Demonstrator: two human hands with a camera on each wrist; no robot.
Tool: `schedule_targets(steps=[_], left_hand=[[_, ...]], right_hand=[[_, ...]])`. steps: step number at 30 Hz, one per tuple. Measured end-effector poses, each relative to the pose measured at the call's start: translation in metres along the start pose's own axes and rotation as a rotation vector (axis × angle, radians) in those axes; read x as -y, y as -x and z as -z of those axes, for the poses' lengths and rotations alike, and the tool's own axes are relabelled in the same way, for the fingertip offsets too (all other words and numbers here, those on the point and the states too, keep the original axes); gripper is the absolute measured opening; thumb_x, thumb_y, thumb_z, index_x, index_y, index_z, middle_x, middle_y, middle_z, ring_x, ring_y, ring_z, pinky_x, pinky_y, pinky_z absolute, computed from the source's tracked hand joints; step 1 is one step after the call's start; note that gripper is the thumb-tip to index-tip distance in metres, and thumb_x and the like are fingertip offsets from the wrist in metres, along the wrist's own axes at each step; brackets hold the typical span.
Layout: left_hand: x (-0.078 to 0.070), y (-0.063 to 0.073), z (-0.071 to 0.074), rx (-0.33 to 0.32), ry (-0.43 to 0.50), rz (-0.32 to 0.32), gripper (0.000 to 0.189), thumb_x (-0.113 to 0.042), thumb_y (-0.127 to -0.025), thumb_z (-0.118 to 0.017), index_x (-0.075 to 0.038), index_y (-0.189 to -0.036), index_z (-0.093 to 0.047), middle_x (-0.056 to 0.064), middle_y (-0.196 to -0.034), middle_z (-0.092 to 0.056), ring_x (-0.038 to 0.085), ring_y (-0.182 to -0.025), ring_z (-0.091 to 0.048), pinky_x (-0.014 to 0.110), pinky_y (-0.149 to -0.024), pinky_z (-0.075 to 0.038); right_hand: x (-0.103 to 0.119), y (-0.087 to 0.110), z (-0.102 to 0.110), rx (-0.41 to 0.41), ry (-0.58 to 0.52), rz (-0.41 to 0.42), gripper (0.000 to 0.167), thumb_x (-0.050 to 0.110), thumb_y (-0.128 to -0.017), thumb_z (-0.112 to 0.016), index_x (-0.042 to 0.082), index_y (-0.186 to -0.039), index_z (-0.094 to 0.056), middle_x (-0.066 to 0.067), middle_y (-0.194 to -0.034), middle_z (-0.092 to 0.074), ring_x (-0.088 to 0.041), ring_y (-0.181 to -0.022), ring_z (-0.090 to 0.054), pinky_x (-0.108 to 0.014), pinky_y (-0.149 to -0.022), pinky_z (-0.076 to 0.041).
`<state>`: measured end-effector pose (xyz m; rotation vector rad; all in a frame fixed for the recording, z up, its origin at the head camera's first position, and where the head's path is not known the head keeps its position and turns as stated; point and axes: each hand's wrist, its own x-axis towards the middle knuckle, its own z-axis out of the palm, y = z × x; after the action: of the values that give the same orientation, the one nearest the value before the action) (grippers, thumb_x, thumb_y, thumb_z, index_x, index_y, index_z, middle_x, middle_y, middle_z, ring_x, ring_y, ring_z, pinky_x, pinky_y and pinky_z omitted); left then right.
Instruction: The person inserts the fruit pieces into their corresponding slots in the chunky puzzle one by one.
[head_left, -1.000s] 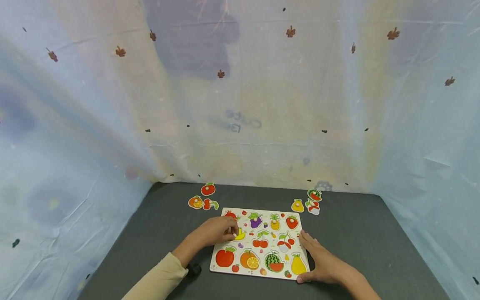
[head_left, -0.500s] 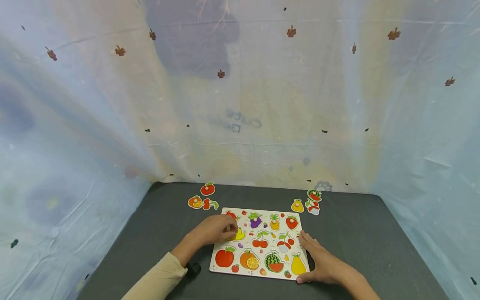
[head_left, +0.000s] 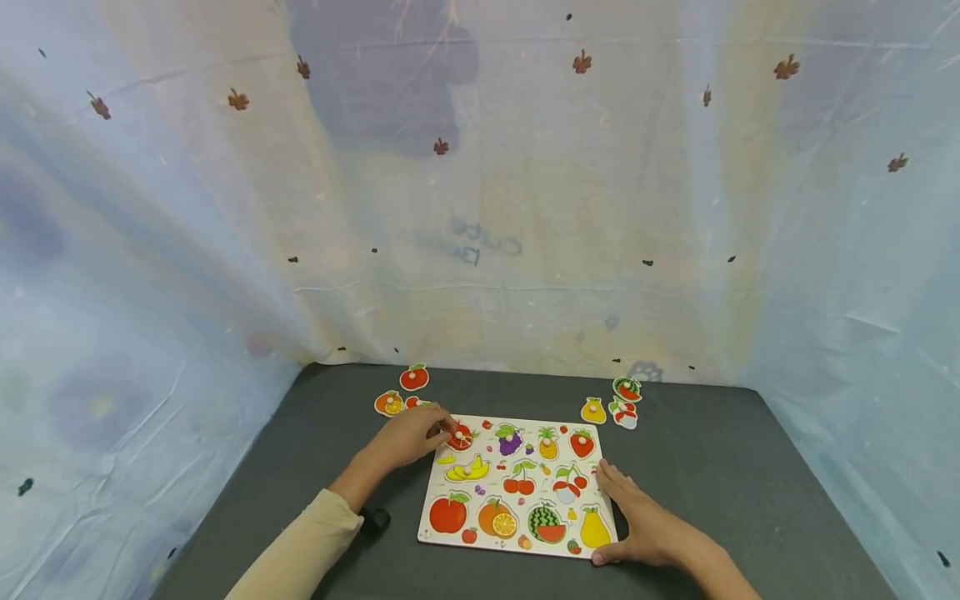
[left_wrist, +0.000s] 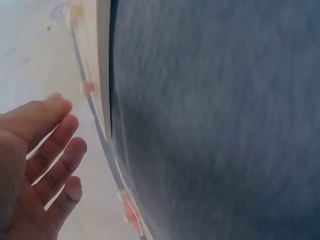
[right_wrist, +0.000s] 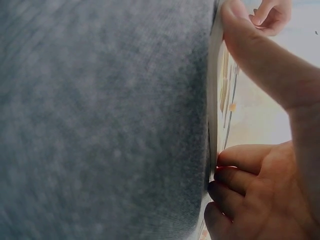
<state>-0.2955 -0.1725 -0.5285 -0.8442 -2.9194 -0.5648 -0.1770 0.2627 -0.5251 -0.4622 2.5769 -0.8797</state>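
A white fruit puzzle board (head_left: 489,500) lies on the dark table. My left hand (head_left: 412,435) is over its far left corner, fingertips beside the red cut-fruit piece (head_left: 460,437). In the left wrist view the left hand's fingers (left_wrist: 74,150) are loosely bent, with nothing between them. My right hand (head_left: 645,521) rests along the board's right side: fingers fairly straight against the edge, thumb spread to the near corner. Pieces showing grapes (head_left: 509,442), a pineapple (head_left: 548,444) and a strawberry (head_left: 582,444) sit in the far row. Bananas (head_left: 467,470) show below the left hand.
Behind the board at left lie an apple piece (head_left: 414,378), an orange piece (head_left: 388,403) and a red piece partly hidden by the left hand. At right lie a pear piece (head_left: 593,411), a watermelon piece (head_left: 627,388) and a red-and-white piece (head_left: 623,413). A patterned curtain (head_left: 480,208) hangs behind.
My left hand has moved from the bananas back and left to the far left corner, uncovering the bananas and most of the red cut-fruit piece. The right hand stays at the board's edge.
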Motion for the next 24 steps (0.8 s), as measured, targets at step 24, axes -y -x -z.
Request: schedule_targets(steps=[24], left_hand=[[0.044,-0.02,0.016,-0.069,-0.122,0.17,0.019,-0.019,-0.099,-0.08,-0.015,-0.117,-0.076,0.007,-0.122,-0.07,0.027,-0.104,-0.069,0.051,-0.091,-0.059]], right_hand=[[-0.003,-0.001,-0.002,-0.005,0.021,0.021,0.135,0.052,-0.069,-0.099,-0.001,-0.169,-0.025,-0.026,-0.176,-0.016,-0.059,-0.158,-0.016,-0.077,-0.122,-0.019]])
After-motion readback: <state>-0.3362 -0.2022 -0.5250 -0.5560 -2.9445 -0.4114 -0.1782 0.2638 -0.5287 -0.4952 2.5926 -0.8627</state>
